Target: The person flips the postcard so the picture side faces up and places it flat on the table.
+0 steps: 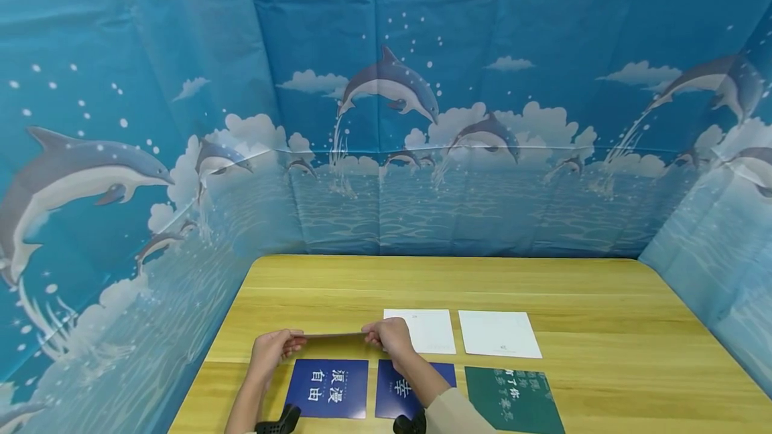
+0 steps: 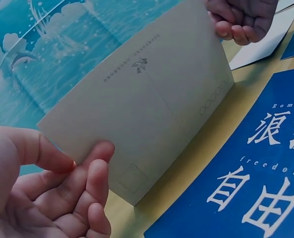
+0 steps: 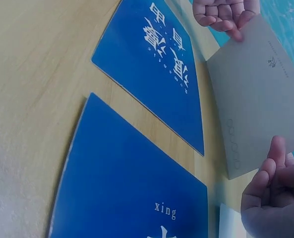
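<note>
Both hands hold one postcard [image 2: 147, 104] upright by its two short ends, just above the table. Its white back, with a small printed emblem and a row of little circles, faces me in the wrist views; from the head view it looks almost edge-on. My left hand [image 1: 273, 351] pinches the left end between thumb and fingers. At the other end, my right hand [image 1: 391, 338] pinches likewise. Below the held card lies a blue postcard [image 1: 328, 389] with white characters. A second blue postcard [image 1: 443, 375] lies partly hidden under my right forearm.
Two white-backed cards, a left one [image 1: 431, 332] and a right one [image 1: 499, 333], lie in the back row. A green postcard [image 1: 512, 397] sits at the front right. The wooden table [image 1: 615, 327] extends right, and a dolphin-printed curtain [image 1: 386, 206] hangs behind and beside it.
</note>
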A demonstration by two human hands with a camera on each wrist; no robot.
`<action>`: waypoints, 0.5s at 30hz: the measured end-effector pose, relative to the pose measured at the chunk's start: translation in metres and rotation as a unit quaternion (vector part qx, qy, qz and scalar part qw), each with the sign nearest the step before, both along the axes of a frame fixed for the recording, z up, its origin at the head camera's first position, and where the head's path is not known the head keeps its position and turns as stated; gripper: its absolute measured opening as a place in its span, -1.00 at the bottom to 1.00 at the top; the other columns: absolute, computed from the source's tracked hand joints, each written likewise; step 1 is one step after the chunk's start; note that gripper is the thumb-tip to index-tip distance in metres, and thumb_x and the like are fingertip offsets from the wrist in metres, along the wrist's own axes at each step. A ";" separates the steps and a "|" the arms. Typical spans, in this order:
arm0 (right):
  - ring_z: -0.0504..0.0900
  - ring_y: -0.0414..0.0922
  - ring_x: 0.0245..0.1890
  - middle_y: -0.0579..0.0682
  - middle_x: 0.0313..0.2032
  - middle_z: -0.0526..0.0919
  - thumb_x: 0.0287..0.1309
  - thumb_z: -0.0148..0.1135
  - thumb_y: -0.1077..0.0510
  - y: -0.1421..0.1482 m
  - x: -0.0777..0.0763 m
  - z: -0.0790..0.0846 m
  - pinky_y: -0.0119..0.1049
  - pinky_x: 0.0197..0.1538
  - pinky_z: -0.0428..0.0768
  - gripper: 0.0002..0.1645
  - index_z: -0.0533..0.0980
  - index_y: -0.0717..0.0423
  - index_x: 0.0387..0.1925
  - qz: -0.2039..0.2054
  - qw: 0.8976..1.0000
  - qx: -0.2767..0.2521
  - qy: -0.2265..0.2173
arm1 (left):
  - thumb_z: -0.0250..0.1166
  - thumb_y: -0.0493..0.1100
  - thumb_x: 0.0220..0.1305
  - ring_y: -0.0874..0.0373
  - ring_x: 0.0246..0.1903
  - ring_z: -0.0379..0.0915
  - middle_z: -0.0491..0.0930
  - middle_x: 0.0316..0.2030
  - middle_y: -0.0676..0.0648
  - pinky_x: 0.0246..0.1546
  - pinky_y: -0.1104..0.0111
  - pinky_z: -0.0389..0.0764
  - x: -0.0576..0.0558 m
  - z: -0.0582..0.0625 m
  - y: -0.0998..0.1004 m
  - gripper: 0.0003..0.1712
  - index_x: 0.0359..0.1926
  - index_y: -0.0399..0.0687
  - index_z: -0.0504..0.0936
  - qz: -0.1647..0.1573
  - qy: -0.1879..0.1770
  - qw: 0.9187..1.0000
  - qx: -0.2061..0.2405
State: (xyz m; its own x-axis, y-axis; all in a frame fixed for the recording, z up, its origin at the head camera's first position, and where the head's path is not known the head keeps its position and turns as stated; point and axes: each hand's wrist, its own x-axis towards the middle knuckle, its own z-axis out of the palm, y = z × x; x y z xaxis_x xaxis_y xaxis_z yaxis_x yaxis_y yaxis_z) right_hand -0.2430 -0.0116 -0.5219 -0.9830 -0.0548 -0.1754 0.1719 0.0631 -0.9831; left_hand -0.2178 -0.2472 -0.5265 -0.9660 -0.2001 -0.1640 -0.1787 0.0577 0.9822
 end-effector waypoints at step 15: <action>0.42 -0.21 -0.66 0.02 -0.66 0.56 -0.03 -0.02 0.31 -0.002 0.002 0.000 -0.40 -0.52 0.35 -0.71 0.62 0.38 -0.48 -0.002 1.000 0.023 0.017 | 0.03 -0.29 0.18 0.02 -0.45 0.55 0.63 -0.42 -0.22 -0.47 0.37 0.48 0.002 0.000 -0.002 -0.69 -0.26 -0.49 0.60 0.001 -0.005 1.000 -0.029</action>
